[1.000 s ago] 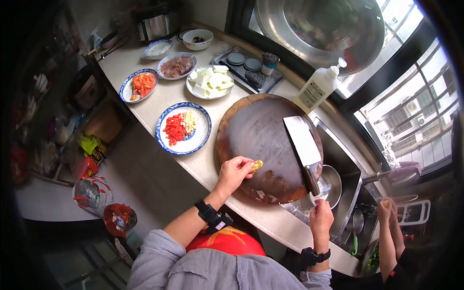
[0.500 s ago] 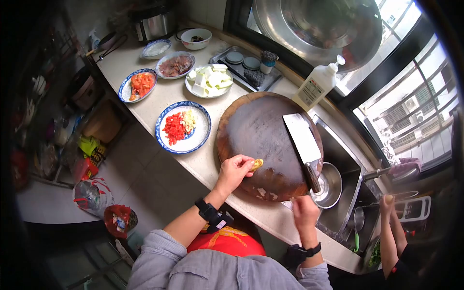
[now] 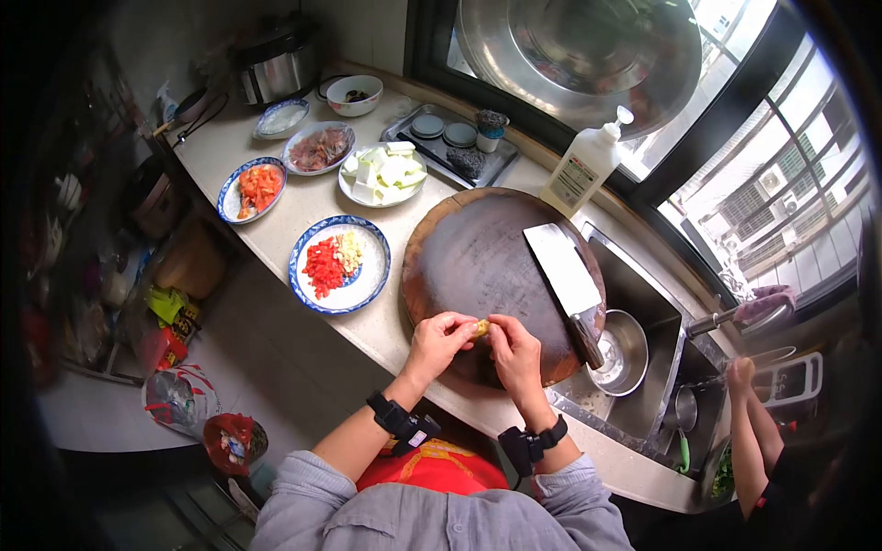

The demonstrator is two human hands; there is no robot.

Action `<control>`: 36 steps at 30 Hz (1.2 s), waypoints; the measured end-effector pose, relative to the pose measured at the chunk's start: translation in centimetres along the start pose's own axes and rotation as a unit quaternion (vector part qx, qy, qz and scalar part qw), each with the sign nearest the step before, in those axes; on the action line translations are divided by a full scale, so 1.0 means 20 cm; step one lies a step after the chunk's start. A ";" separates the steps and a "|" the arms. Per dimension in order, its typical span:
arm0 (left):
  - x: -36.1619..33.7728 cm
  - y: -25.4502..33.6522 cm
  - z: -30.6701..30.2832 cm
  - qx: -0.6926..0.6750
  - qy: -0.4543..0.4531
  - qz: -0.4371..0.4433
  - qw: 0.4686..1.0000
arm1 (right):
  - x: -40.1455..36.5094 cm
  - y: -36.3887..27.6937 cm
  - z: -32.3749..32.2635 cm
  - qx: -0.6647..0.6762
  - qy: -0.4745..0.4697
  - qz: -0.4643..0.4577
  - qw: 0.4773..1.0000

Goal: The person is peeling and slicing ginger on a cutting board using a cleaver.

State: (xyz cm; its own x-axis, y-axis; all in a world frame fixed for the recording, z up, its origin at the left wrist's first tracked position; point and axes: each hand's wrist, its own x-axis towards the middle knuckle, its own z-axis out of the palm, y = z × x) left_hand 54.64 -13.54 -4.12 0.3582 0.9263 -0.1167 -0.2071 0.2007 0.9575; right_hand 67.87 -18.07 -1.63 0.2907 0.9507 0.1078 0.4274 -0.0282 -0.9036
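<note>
Thumb and fingers of our left hand [image 3: 444, 342] are pinched on a small yellowish piece [image 3: 481, 328], ginger by the look of it, and we have it over the near side of the round chopping block [image 3: 469, 248]. In comes the far end of it, and there we find our right hand [image 3: 513, 354], its fingertips bunched right up against the piece; whether they grip it or only touch it, we cannot tell.

So how does it handle? Light, we'd judge, firm rather than soft, perhaps a touch slippery where the surface is damp. It's so short that we'd want a pinch near one end with the finger pads, leaving the other end free; a hard squeeze might send it skidding, though it hardly looks fragile.

Off to our right, the cleaver [image 3: 562, 271] lies flat on the block, handle poking past the edge, well clear of our fingers. On the bench [image 3: 276, 234] to our left, we've a blue-rimmed plate [image 3: 366, 283] with chopped red bits [image 3: 323, 268] beside pale ones [image 3: 348, 253].
</note>
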 end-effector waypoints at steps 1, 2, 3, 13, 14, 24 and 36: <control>-0.01 0.00 0.00 -0.001 0.003 0.010 1.000 | 0.01 0.00 0.01 0.002 -0.001 -0.001 1.000; -0.01 -0.01 0.00 0.000 0.005 0.009 1.000 | 0.02 -0.01 0.01 0.040 -0.007 0.051 0.998; -0.01 -0.02 0.00 0.021 0.007 0.021 1.000 | 0.03 -0.01 0.01 0.078 -0.012 0.102 0.992; -0.01 0.03 0.02 0.079 0.021 0.005 0.997 | 0.06 0.07 -0.02 0.240 -0.070 0.161 0.955; -0.01 0.03 0.02 0.080 0.021 0.005 0.997 | 0.07 0.06 -0.03 0.244 -0.074 0.161 0.953; -0.02 0.06 0.03 0.118 0.027 0.043 0.992 | 0.11 0.06 -0.05 0.275 -0.100 0.221 0.930; -0.01 0.04 0.03 0.109 0.031 0.045 0.993 | 0.09 0.05 -0.02 0.249 -0.072 0.195 0.946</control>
State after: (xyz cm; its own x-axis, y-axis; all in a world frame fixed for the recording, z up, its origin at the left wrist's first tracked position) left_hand 54.97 -13.77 -3.11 0.2884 0.9567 -0.0385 -0.0312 0.0495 0.9983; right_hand 69.18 -16.45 -2.21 0.2078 0.9314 -0.2989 -0.1542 -0.2705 -0.9503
